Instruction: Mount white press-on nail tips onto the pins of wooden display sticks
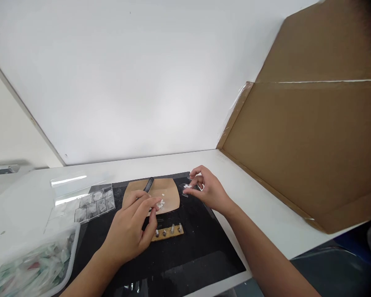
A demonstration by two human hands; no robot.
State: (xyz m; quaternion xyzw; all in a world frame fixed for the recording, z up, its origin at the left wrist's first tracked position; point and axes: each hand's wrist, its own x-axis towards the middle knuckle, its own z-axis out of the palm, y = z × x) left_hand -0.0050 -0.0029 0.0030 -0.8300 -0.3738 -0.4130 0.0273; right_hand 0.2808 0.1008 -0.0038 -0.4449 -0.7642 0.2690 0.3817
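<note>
My left hand (130,227) hangs over the near edge of a tan tray (170,185), thumb and forefinger drawn together; what they hold, if anything, is too small to tell. Small white pieces (161,203) lie on the tray by its fingertips. A black-handled tool (149,184) rests across the tray, partly behind this hand. Right of the tray, my right hand (207,189) pinches a small clear plastic piece (185,190) with white bits at it. In front of the tray, a wooden strip (170,236) bears several small upright pegs, partly hidden by my left hand.
A clear compartment box (95,204) with its lid raised stands at the left. Nearer, a white bin (76,247) holds many small plastic packets. A black mat (204,255) covers the white table (266,206). Cardboard panels (312,144) stand along the right side.
</note>
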